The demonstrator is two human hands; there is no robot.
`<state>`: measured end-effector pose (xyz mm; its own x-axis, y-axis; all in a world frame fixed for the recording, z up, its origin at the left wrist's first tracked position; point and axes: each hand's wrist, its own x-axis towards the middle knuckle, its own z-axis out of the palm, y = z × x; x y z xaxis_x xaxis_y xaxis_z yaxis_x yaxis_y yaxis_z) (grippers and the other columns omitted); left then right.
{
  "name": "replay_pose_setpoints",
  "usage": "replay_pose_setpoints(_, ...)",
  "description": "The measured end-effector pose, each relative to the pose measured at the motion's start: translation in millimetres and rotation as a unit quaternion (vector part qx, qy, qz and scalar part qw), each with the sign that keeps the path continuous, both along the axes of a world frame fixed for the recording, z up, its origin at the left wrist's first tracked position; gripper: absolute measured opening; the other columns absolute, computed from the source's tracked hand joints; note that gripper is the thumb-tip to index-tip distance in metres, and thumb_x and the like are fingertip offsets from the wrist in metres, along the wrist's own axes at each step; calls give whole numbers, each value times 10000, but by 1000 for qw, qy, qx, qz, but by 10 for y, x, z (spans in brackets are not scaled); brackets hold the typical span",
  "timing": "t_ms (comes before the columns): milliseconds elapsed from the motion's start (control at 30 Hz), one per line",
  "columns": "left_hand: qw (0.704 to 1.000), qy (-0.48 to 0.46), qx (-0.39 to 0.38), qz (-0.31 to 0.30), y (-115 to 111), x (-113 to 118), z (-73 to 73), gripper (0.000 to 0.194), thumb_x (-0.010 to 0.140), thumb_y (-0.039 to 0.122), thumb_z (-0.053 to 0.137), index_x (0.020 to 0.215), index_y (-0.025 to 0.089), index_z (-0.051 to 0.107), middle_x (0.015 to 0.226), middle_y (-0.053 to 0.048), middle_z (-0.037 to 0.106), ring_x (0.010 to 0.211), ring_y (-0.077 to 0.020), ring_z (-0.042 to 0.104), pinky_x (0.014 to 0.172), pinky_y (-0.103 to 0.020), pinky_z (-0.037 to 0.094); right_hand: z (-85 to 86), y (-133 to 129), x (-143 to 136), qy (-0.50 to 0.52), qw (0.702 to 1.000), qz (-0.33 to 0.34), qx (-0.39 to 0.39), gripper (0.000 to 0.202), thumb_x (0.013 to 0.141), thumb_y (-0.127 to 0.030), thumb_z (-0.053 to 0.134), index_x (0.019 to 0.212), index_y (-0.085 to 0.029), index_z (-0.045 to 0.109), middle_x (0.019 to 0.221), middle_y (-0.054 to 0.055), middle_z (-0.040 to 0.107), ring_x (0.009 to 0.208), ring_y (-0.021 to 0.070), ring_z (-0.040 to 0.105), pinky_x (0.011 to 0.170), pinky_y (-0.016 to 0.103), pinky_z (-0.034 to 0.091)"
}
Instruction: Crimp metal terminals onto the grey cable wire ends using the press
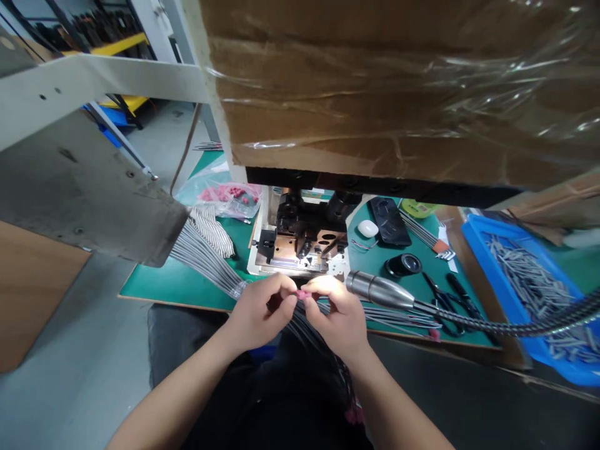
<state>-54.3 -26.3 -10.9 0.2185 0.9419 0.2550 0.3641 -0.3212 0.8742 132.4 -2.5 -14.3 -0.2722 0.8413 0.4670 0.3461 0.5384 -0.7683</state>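
Both hands meet at the table's front edge, just before a small press machine point(312, 234). Thumb and fingertips of my left hand point(265, 309) pinch one side of a small pink connector point(302, 294). On its other side my right hand point(338, 315) grips it in the same way. The fingertips cover part of the connector, so its details and any wire in it cannot be made out. Grey cables point(206, 253) lie in a bundle left of my left hand. More cables point(398, 315) stretch out to the right of my right hand.
A lamp head point(375, 289) on a flexible metal neck reaches in from the right. Scissors point(443, 303), a black round container point(403, 265) and a blue bin point(529, 250) of grey pieces sit right. A bag of pink parts point(229, 192) lies left. A cardboard-covered housing point(375, 94) hangs above.
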Motion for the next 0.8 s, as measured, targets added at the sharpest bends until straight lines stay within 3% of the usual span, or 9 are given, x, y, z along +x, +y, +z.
replay_pose_setpoints(67, 986, 94, 125, 64, 1, 24, -78, 143, 933, 249, 624, 1061, 195, 594, 771, 5, 677, 668, -153, 628, 633, -265, 473, 3, 2, 6, -70, 996, -25, 49, 129, 873, -134, 648, 947, -228, 699, 882, 14, 740, 817, 180, 696, 756, 313, 557)
replay_pose_setpoints(133, 959, 158, 224, 72, 13, 48, -159, 189, 916, 199, 642, 1098, 196, 588, 852, -17, 727, 745, -177, 675, 692, -285, 500, -16, 0, 13, -112, 990, -29, 83, 123, 880, -132, 636, 941, -219, 699, 870, 16, 747, 813, 185, 700, 757, 317, 557)
replay_pose_setpoints(200, 947, 176, 260, 64, 33, 77, -208, 164, 924, 157, 625, 1080, 196, 594, 892, -26, 744, 779, -178, 691, 719, -284, 509, -52, -1, 13, -101, 992, -35, 70, 98, 890, -153, 643, 931, -224, 696, 876, 12, 748, 814, 183, 703, 767, 317, 562)
replay_pose_setpoints(300, 960, 148, 219, 92, 69, 138, -198, 82, 948, 173, 597, 1025, 198, 614, 860, -20, 739, 768, -166, 691, 716, -266, 511, -114, 28, 0, -36, 997, -69, 22, 51, 900, -192, 667, 905, -239, 686, 863, -3, 740, 798, 175, 707, 768, 308, 570)
replay_pose_setpoints(367, 967, 143, 170, 124, 93, 181, -165, 74, 962, 212, 579, 1014, 205, 632, 852, -15, 737, 749, -163, 688, 704, -266, 512, -139, 81, -7, -28, 993, -100, 52, 48, 905, -196, 674, 904, -241, 690, 855, -4, 742, 792, 177, 708, 775, 311, 567)
replay_pose_setpoints(500, 965, 159, 118, 173, 114, 217, -137, 169, 948, 226, 557, 1087, 198, 649, 821, -12, 735, 694, -168, 680, 659, -270, 505, -117, 214, 17, -180, 951, -135, 213, 38, 901, -193, 688, 899, -222, 713, 828, 25, 743, 803, 212, 695, 793, 343, 541)
replay_pose_setpoints(600, 963, 165, 129, 170, 104, 201, -156, 176, 949, 203, 525, 1050, 184, 667, 775, -23, 730, 701, -182, 690, 649, -274, 506, -78, 260, 39, -276, 922, -133, 239, 72, 915, -184, 667, 859, -204, 708, 768, 43, 715, 783, 230, 672, 775, 358, 532)
replay_pose_setpoints(700, 964, 164, 141, 156, 97, 190, -184, 191, 954, 189, 519, 1056, 179, 680, 894, -58, 768, 801, -207, 722, 723, -302, 543, -74, 263, 37, -284, 928, -116, 212, 98, 935, -189, 634, 870, -211, 705, 789, 61, 712, 819, 251, 667, 803, 391, 533)
replay_pose_setpoints(800, 964, 160, 162, 141, 106, 195, -210, 249, 956, 159, 504, 1127, 174, 684, 997, -83, 781, 897, -224, 735, 799, -331, 572, -116, 275, 16, -225, 951, -106, 186, 86, 942, -193, 620, 931, -227, 699, 849, 61, 717, 843, 251, 666, 817, 411, 534)
